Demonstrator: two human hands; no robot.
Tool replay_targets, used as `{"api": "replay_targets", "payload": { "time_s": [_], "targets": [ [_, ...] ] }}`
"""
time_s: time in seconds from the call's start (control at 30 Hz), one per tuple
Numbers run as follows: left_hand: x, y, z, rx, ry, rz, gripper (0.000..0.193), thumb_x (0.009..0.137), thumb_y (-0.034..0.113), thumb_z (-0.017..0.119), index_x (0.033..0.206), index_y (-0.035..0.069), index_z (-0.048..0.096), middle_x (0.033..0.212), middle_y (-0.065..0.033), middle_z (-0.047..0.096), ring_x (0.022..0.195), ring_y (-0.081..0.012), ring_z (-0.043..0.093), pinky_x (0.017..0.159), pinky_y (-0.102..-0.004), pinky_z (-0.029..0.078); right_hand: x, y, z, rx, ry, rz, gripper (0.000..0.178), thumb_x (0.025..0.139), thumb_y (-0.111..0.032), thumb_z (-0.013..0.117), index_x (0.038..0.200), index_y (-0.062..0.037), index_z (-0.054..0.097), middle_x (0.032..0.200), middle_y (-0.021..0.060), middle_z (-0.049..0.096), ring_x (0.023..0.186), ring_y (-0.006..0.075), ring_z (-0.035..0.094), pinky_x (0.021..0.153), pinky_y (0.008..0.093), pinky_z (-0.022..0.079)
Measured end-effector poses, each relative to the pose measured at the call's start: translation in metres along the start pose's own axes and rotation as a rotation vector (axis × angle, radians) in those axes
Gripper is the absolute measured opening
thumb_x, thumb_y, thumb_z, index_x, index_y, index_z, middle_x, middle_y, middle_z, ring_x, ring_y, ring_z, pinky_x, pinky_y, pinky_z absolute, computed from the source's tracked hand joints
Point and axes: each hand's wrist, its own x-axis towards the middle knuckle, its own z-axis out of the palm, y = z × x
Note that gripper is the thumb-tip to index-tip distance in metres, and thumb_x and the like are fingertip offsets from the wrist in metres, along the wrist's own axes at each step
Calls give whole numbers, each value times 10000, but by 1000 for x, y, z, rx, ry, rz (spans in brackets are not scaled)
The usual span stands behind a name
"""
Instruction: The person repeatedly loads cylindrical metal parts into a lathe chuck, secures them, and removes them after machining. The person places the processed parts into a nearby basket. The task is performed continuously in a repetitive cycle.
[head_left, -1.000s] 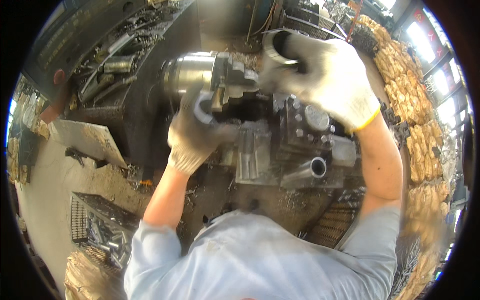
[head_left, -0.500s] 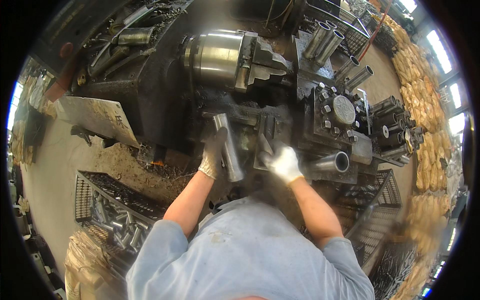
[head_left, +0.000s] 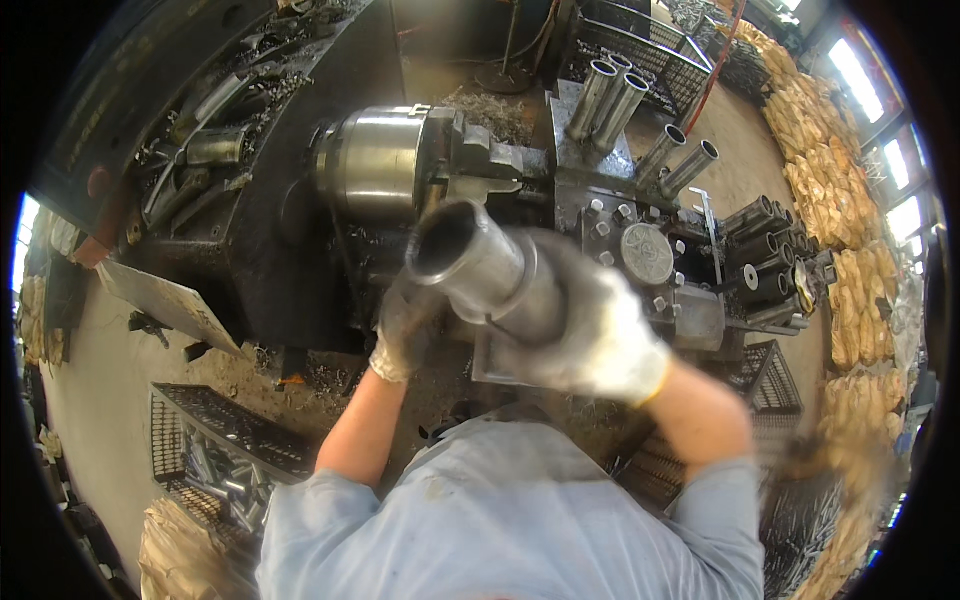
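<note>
A grey metal tube with a stepped collar is raised close to the camera, its open end tilted up and to the left. My right hand, in a white glove with dark, soiled fingers, is closed round its right part; the fingers are motion-blurred. Below the open end is my left hand, gloved likewise. Its fingers are dark, blurred and partly behind the tube, so I cannot tell whether they grip anything. Beyond both hands stands a lathe chuck with stepped jaws.
Right of the chuck is a bolted tool turret. Several upright tubes stand behind it, with more tubes farther right. At lower left a mesh crate holds short metal pieces. A tilted metal plate juts out at left.
The tube in my right hand has come up near the camera. The slimmer-looking tube upright in my left hand earlier no longer shows there. My view has shifted, moving the machine leftward.
</note>
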Motion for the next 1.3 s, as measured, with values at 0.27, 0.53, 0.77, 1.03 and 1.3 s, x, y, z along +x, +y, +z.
{"api": "replay_targets", "payload": {
  "time_s": [0.27,0.53,0.77,1.03,1.3],
  "targets": [
    [-89,-67,-89,84,504,-421,568,993,326,736,1410,-39,611,1183,-121,749,1087,-229,699,975,-381,561,163,78,-125,-1503,-163,-263,550,825,-223,813,1312,-32,643,1049,182,760,971,384,766,850,489,632],
    [-218,-73,-199,28,1141,-229,430,1045,491,664,1184,85,672,958,-53,688,852,-209,647,821,-394,550,210,169,-71,-794,-507,130,652,665,-378,841,1186,-2,731,1071,263,779,1000,403,766,896,461,609],
    [-224,-74,-266,275,1416,-144,325,1071,323,573,1235,46,622,706,1,516,602,-173,481,588,-427,523,201,157,-75,-716,-459,-39,753,740,-400,824,1359,-12,641,1177,270,766,1077,424,751,926,476,606],
    [-202,-8,-216,-447,1308,-288,487,1108,575,455,781,219,513,601,62,422,492,-145,358,510,-328,304,219,159,-82,-696,-568,270,458,684,-345,868,891,58,799,873,211,787,747,310,750,709,437,598],
    [-203,-20,-227,-15,1353,-235,347,1091,381,585,862,120,571,721,14,448,616,-140,448,560,-316,416,198,161,-100,-652,-307,37,832,850,-353,810,1523,40,522,1449,280,659,1332,372,665,1137,408,526]
  ]
}}
